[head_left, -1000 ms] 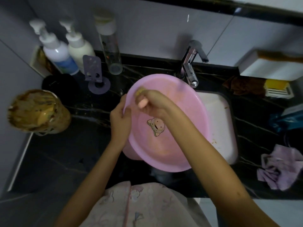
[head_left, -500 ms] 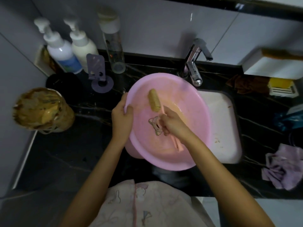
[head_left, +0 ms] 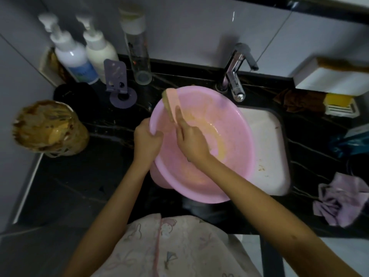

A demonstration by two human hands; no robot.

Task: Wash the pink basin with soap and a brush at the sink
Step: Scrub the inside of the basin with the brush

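Brush up at the far-left rim now, its head poking just over the edge of the basin, where half a second ago it lay lower on the inner wall above the little cartoon print. Right hand has slid up and left with it, fingers pressed together along the handle, forefinger stretched out on top; that hand now covers the spot where the print showed. Left hand stays clamped on the near-left rim, thumb inside the bowl and the other fingers curled round the outside, same grip as before. Basin sits tilted over the left part of the white sink, partly over the black worktop, its far rim just beside the tap, much as it was. Yellowish suds streak the bowl's inside, a band curving down the right of the hand. Nothing else has shifted: two pump bottles and a clear bottle stand at the back left, a purple holder in front of them, a brown jar at the far left, a lilac cloth crumpled on the worktop at the right. View has crept a touch closer, so everything looms larger.
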